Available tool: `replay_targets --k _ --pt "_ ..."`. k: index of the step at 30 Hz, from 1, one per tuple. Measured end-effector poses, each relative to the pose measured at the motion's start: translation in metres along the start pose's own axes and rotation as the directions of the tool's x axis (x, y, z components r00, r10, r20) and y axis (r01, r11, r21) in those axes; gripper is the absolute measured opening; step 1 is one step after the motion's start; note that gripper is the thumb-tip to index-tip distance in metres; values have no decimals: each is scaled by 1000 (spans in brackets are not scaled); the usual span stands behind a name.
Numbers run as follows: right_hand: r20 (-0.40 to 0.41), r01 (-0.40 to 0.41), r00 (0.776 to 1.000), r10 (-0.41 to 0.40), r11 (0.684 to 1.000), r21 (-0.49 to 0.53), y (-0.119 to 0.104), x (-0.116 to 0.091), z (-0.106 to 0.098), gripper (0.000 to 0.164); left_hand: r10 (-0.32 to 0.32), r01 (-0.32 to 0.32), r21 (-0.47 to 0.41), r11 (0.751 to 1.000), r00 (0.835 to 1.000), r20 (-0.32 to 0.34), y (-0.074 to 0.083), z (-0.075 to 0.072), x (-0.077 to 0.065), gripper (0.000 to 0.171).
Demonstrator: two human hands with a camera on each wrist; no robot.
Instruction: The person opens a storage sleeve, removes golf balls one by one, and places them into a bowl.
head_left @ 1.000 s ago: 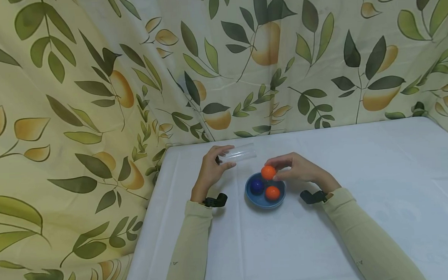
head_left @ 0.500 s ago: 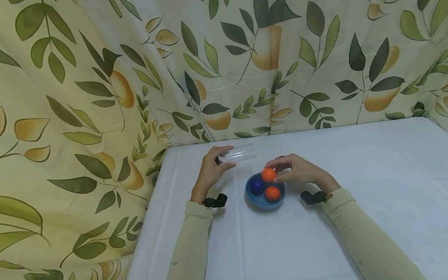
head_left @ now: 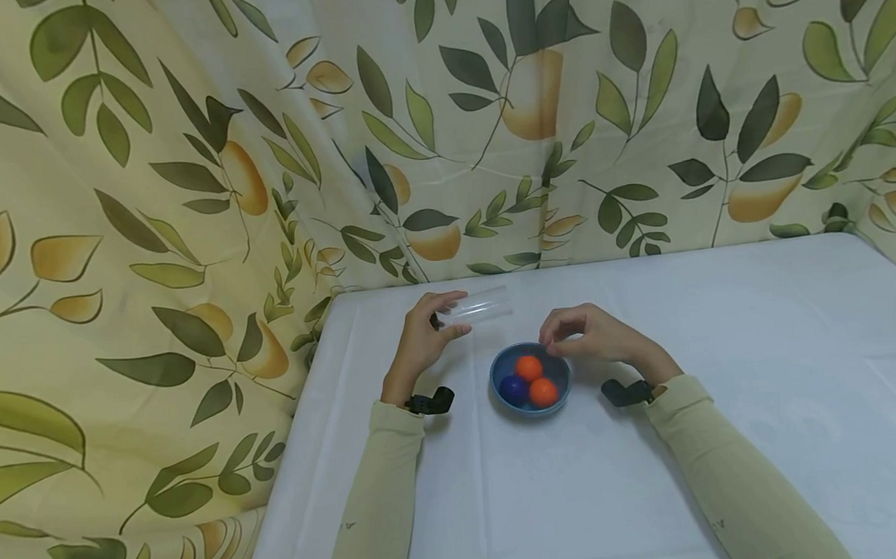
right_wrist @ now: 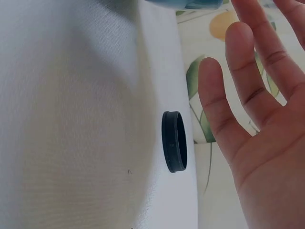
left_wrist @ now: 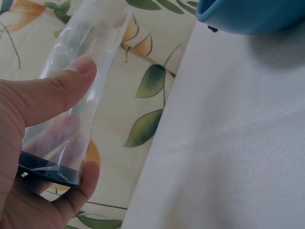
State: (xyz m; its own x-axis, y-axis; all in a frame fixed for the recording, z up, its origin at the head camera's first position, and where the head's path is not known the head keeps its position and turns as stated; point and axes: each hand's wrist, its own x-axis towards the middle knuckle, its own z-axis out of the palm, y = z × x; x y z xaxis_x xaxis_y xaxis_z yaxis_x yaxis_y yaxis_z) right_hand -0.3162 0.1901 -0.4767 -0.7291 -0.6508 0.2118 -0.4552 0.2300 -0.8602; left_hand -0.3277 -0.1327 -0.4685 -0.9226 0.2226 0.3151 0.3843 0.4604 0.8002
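My left hand [head_left: 424,335] grips a clear plastic tube [head_left: 482,305] near its lower end, holding it tilted above the table. Its dark end cap [left_wrist: 50,169] shows between the fingers in the left wrist view. Inside a blue bowl [head_left: 561,379] lie two orange balls [head_left: 529,368] and a dark blue ball [head_left: 514,390], close together. At the bowl's far right rim is my right hand [head_left: 593,334], with nothing held. Its fingers [right_wrist: 244,71] look loosely extended in the right wrist view.
A black ring-shaped lid [right_wrist: 172,142] stands on the white tablecloth [head_left: 614,481] beyond the right hand; the head view does not show it. Behind the table hangs a leaf-and-fruit patterned curtain [head_left: 386,232].
The right hand has let go of the upper orange ball, which now rests in the bowl against the others. That hand has drawn slightly right; the left hand and tube stay put.
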Motion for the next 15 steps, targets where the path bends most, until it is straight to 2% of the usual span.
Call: replay_targets --k 15 --pt "-28 -112 993 111 993 -42 -3 -1 -3 9 -27 28 -20 999 999 19 1 4 -2 52"
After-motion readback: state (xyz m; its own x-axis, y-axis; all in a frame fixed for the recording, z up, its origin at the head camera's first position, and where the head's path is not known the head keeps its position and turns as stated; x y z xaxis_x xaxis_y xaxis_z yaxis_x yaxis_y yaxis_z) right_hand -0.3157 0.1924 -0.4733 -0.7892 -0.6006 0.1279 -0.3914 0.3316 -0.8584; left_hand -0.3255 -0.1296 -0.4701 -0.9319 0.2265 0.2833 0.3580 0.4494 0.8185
